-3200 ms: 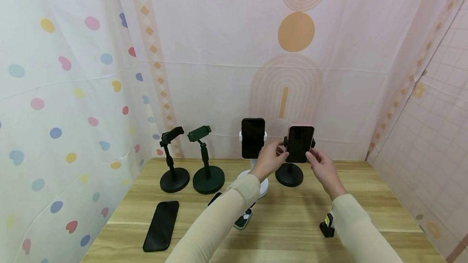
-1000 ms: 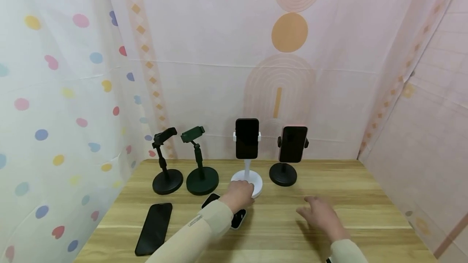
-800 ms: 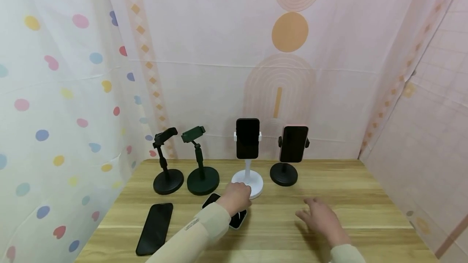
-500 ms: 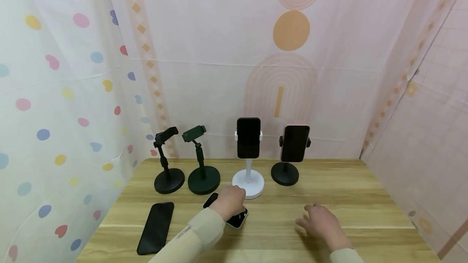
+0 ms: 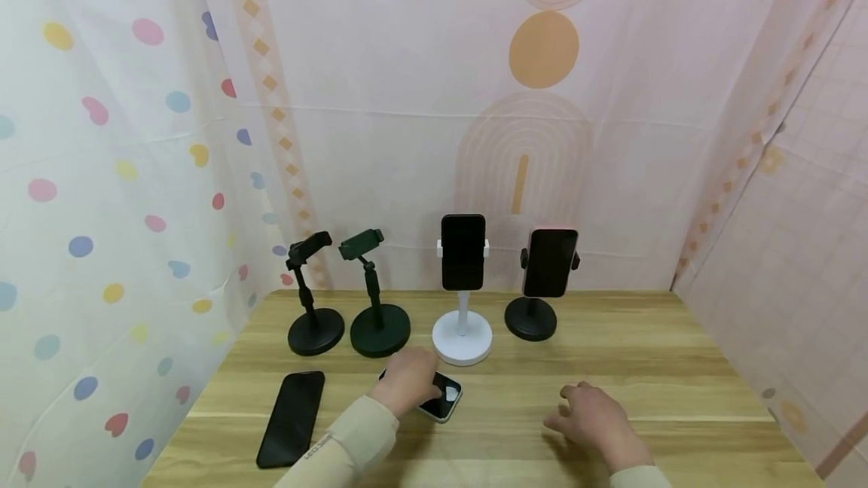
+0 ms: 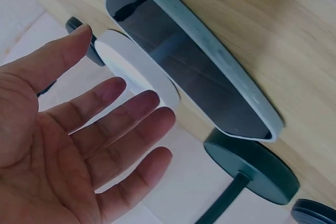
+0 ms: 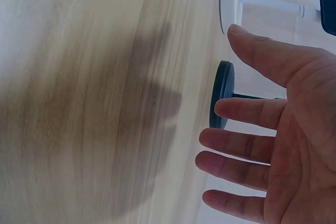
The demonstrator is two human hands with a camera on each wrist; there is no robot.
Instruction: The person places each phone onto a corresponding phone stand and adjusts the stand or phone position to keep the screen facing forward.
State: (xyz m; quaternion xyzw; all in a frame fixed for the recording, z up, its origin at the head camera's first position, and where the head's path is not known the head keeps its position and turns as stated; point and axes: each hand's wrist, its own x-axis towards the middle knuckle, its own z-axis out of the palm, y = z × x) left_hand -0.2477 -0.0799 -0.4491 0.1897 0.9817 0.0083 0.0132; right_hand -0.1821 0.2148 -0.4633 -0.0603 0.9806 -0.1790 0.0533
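My left hand (image 5: 407, 381) is held over a phone in a pale green case (image 5: 442, 399), which lies screen up on the table. In the left wrist view the fingers of that hand (image 6: 94, 135) are spread apart beside the phone (image 6: 189, 66), with a gap between. My right hand (image 5: 591, 422) hovers above the table to the right, holding nothing; its fingers (image 7: 241, 145) are loosely extended. Behind the left hand stands a white phone stand (image 5: 463, 339) carrying a black-screened phone (image 5: 463, 253). A black stand (image 5: 531, 320) next to it carries a phone in a pink case (image 5: 551, 263).
Two stands without phones, one black (image 5: 316, 331) and one dark green (image 5: 380, 330), stand at the back left. A larger black phone (image 5: 291, 419) lies at the front left of the wooden table (image 5: 502, 450). Patterned curtains (image 5: 380, 134) hang behind and at both sides.
Both hands have left the pink-cased phone in the black stand. Over the last second my left hand has moved left and nearer across the green-cased phone; the right hand has dropped slightly.
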